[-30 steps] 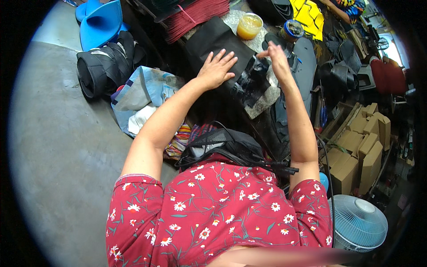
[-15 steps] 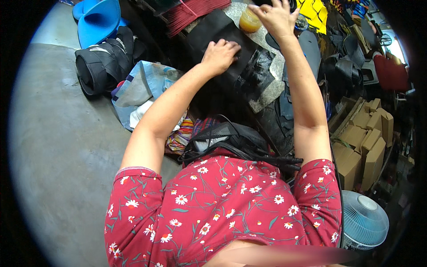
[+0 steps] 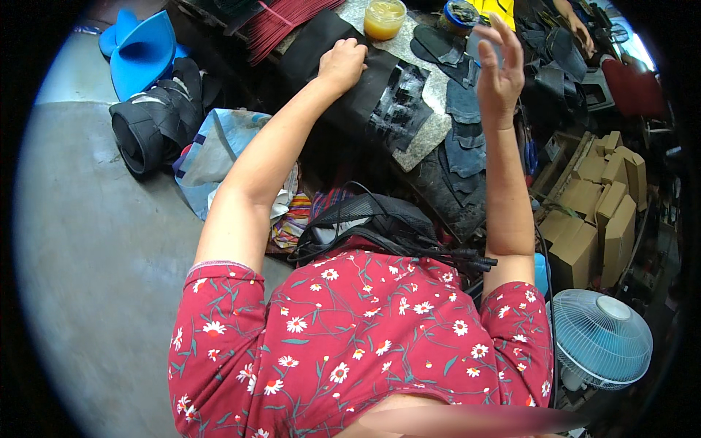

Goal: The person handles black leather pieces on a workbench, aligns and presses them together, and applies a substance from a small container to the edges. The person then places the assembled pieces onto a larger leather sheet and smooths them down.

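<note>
My left hand [image 3: 342,64] is closed, its fingers curled on a black sheet [image 3: 310,55] that lies across the work surface. To the right, black pieces with shiny, wet-looking patches [image 3: 398,102] lie on a speckled grey slab [image 3: 427,135]. Beyond my left hand stands a clear jar of amber paste [image 3: 384,20]. My right hand [image 3: 500,73] is raised with its fingers apart, and nothing shows in it. Beside that hand lie several dark, flat cut pieces [image 3: 462,102] and a blue-rimmed tub [image 3: 461,13].
Dark red strips [image 3: 288,25] lie bundled at the back left. Blue foam shapes [image 3: 142,55], a black roll [image 3: 150,131] and a bag [image 3: 219,153] stand left. Cardboard pieces [image 3: 591,204] and a fan [image 3: 602,336] are right. Another person's hand [image 3: 580,33] shows far right.
My right hand has drawn back from beside the jar, toward me and to the right. My left hand's fingers have curled in on the black sheet. The view has shifted a little.
</note>
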The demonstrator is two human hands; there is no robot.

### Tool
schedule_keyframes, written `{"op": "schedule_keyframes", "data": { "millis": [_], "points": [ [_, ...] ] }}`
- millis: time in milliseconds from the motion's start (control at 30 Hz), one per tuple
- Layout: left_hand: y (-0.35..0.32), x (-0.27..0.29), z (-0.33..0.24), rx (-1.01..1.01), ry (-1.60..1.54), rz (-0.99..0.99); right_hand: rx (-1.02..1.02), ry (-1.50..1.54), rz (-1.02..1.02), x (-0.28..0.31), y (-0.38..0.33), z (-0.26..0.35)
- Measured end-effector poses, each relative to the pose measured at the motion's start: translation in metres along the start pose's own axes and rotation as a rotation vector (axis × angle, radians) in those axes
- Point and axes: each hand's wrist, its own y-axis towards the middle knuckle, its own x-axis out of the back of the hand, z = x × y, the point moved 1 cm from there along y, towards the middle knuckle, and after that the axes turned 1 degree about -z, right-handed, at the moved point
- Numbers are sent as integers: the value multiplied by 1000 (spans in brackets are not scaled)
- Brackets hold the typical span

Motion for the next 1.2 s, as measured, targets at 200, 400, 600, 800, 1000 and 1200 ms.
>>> {"op": "schedule_keyframes", "data": {
  "millis": [200,400,600,800,1000,1200],
  "points": [
    [-5,-4,2,-12,-70,-67,-652,-335,338,-2,-75,-20],
    [-27,8,-11,-33,-272,-378,-861,-146,489,-10,-121,-9],
    [-20,36,-50,-55,-289,-624,-611,71,229,12,-109,7],
    [10,47,-88,-147,-437,-646,-474,-37,-78,41,-82,-28],
    [8,37,-86,-136,-469,-697,-526,-219,-18,23,-98,-64],
    [-3,22,-66,-152,-484,-653,-613,-12,8,19,-91,-71]
  ]
}}
